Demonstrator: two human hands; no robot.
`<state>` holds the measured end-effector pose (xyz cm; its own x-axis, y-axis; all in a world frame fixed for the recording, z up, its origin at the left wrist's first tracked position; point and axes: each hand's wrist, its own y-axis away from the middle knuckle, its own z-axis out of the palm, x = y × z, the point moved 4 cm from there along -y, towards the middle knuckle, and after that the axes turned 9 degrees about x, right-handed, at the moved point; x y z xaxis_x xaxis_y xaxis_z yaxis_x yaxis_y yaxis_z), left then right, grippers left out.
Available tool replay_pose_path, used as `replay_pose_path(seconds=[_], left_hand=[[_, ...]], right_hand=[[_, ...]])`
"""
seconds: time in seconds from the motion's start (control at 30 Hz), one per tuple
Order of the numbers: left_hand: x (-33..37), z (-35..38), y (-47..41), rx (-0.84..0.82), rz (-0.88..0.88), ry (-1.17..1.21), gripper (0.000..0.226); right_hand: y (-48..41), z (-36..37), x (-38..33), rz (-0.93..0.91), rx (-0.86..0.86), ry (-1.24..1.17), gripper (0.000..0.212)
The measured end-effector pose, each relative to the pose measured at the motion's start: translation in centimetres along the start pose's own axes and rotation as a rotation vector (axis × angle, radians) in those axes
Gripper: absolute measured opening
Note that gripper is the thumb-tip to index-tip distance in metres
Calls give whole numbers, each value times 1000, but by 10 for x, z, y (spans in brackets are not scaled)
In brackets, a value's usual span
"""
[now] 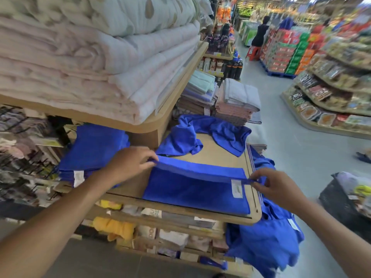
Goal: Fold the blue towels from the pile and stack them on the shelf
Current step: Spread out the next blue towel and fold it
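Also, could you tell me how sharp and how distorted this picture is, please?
Head view: the blue towel pinched by the left hand and right hand is sharp; the packaged goods at right smear with blur; the wide lens bows the upper shelf; light is even, without harsh glare.

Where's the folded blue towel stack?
The folded stack sits left in the head view, on the shelf under the pink blankets, by the left hand.
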<state>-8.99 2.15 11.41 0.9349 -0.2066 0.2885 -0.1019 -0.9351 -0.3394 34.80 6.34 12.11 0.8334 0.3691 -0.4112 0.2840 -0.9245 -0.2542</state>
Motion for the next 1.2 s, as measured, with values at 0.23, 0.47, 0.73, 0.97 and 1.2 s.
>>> replay_pose_path(seconds=[0.23, 0.47, 0.73, 0.97, 1.2], left_hand=[[5, 50, 77, -283, 21, -102, 27], [38, 64, 37, 60, 49, 4, 29], [53, 155, -3, -200, -169, -173, 62], [15, 166, 13, -136, -225, -198, 88], [12, 172, 12, -116, -222, -188, 90]], right_hand=[[59, 53, 10, -67, -276, 274, 11], [5, 88, -48, -121, -54, 74, 27], [-44, 194, -96, 38, -114, 95, 63], [-11, 178, -25, 81, -95, 306, 94], [14, 150, 17, 162, -69, 356, 96]])
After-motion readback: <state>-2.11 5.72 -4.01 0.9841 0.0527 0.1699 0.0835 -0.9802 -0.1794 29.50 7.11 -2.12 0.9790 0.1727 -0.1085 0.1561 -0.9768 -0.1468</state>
